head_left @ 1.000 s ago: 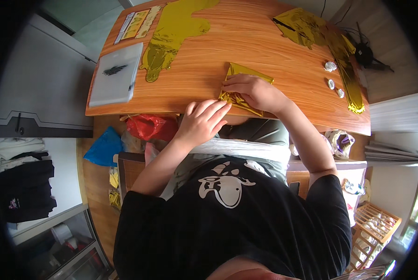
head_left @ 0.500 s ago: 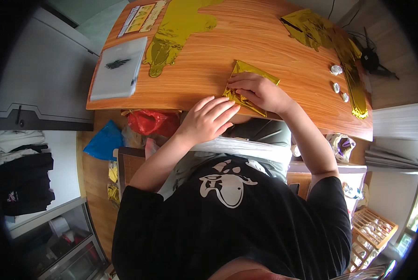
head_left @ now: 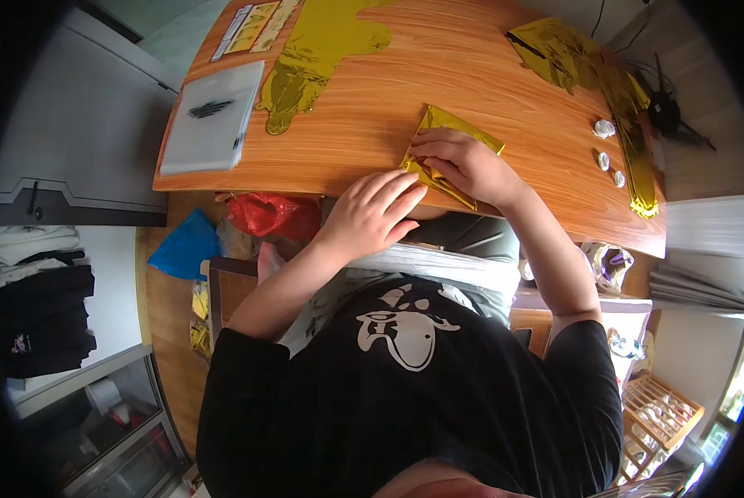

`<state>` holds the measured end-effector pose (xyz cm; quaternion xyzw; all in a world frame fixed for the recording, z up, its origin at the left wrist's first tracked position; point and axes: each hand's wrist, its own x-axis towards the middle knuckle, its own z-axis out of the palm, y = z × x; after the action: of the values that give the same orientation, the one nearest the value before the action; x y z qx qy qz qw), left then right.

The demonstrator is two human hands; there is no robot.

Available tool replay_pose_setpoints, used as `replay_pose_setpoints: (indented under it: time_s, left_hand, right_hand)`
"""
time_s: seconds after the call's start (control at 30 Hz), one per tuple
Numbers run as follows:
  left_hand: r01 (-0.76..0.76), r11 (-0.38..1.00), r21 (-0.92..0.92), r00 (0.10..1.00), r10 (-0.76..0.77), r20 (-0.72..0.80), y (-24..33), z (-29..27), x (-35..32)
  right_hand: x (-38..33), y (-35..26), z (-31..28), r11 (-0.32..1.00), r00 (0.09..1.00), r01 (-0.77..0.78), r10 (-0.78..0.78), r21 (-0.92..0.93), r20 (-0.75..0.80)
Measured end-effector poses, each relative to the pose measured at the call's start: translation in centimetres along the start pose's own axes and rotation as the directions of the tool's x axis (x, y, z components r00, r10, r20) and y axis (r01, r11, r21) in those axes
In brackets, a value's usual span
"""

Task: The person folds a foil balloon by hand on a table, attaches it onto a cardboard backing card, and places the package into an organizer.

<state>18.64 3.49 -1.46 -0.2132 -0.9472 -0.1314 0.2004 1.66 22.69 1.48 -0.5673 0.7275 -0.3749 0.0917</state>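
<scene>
A flat gold foil balloon [head_left: 473, 133], folded into a rough square, lies at the near edge of the wooden table [head_left: 364, 133]. On top of it rests my right hand [head_left: 474, 169], its fingers curled and closed on the crumpled foil, partly hiding it. My left hand [head_left: 372, 212] is open and palm down, fingers stretched out, with its fingertips at the foil's near left corner. Whether those fingertips press on the foil or on the table edge is hard to tell.
Another flat gold foil balloon [head_left: 326, 41] lies at the far left, beside clear plastic bags [head_left: 210, 124] and printed strips [head_left: 254, 29]. More gold foil [head_left: 567, 54] drapes along the right, near small white bundles [head_left: 604, 129]. A red bag [head_left: 272, 216] and blue bag [head_left: 185, 245] sit below.
Both hands keep nearly the same place on and beside the foil, with only slight finger movement. The whole view has shifted a little.
</scene>
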Motion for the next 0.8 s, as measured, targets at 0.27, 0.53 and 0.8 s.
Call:
replay_pose_setpoints:
  time_s: [0.27,0.53,0.8]
  left_hand:
    - [0.150,0.989,0.004,0.988,-0.149,-0.050,1.1,0.5,-0.3]
    - [0.110,0.977,0.181,0.994,-0.108,-0.020,1.0,0.2,-0.5]
    - [0.167,0.962,0.214,0.986,-0.155,-0.068,0.8,0.0,-0.5]
  right_hand:
    - [-0.2,0.2,0.2,1.000,1.000,-0.008,0.008,-0.002,-0.010]
    - [-0.1,-0.1,0.1,1.000,1.000,-0.005,0.004,-0.020,-0.021]
    - [0.0,-0.3,0.1,0.999,1.000,-0.007,0.007,-0.034,0.003]
